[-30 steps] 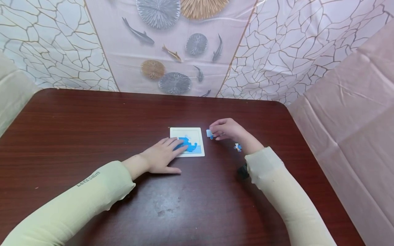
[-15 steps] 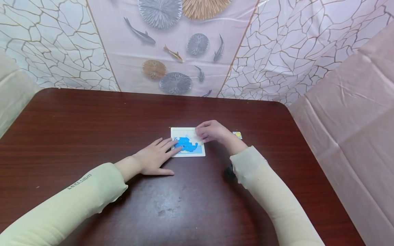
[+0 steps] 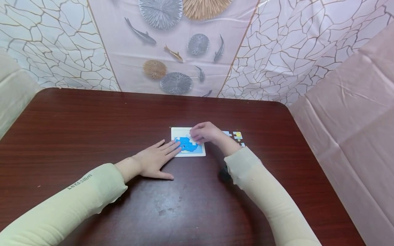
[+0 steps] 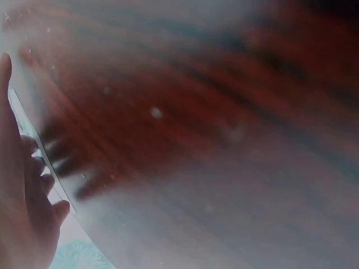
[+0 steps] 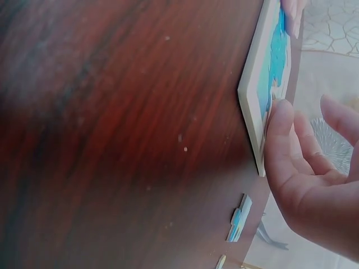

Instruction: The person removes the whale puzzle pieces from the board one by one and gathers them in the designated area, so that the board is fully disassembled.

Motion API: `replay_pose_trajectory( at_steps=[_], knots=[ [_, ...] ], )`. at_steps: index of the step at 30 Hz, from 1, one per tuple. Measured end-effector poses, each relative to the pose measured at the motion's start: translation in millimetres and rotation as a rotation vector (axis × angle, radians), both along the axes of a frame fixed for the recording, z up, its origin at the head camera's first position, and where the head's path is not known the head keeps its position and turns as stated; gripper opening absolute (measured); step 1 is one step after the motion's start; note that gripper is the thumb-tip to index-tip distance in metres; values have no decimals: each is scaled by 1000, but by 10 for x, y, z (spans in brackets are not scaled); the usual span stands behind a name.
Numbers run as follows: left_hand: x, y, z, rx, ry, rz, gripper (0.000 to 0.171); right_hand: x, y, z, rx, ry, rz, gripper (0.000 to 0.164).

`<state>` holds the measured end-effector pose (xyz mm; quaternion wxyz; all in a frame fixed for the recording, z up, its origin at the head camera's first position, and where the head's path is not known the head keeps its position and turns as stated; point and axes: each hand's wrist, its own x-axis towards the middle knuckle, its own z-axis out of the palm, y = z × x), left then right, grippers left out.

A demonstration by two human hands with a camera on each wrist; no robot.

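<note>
A white-framed jigsaw tray (image 3: 204, 152) with a blue elephant picture (image 3: 188, 147) lies mid-table. My left hand (image 3: 154, 160) is spread flat, its fingertips resting on the tray's left side and its thumb on the table. Over the tray's upper right part, my right hand (image 3: 205, 133) has thumb and fingers bent together, pinching a small light-blue puzzle piece that they mostly hide. The right wrist view shows the thumb (image 5: 279, 126) low over the picture near the tray's rim (image 5: 250, 92).
To the right of the tray lie loose puzzle pieces: one with a yellow sun (image 3: 238, 135), a pale one (image 3: 227, 133) beside my right wrist, and another (image 3: 243, 145) partly behind the sleeve. The dark brown table (image 3: 92, 119) ends at a patterned cloth (image 3: 175, 51).
My right hand has moved left from beside the tray to over its upper right, carrying the puzzle piece. Loose pieces its arm covered now show. The left hand has shifted slightly left.
</note>
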<state>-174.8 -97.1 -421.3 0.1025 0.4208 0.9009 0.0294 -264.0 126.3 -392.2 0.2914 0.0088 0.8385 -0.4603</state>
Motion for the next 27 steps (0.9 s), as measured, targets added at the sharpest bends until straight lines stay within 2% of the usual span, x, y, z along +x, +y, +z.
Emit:
replay_pose_trajectory(
  at_steps=[15, 27],
  knots=[
    [-2, -7, -5, -2, 12, -5, 92, 12, -82, 21, 69, 17, 17, 29],
    [-4, 1, 12, -4, 4, 0, 91, 23, -112, 4, 63, 30, -35, 28]
  ],
)
